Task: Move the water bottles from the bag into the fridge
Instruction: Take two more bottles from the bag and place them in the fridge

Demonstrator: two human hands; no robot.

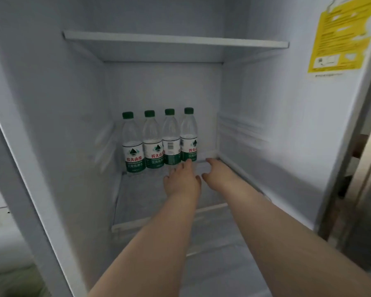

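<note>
Several clear water bottles (159,142) with green caps and green-and-white labels stand upright in a row at the back of a fridge shelf (137,202). My left hand (181,179) reaches in just in front of the rightmost bottle (189,136), fingers spread, fingertips near its base, holding nothing. My right hand (216,171) lies beside it on the shelf, to the right of the row, fingers loose and empty. The bag is out of view.
The fridge is open, with white walls and an upper shelf (176,40) above the bottles. A yellow sticker (341,35) is on the right inner wall. Ribbed rails (240,129) line the right side. The door edge (30,189) runs down the left.
</note>
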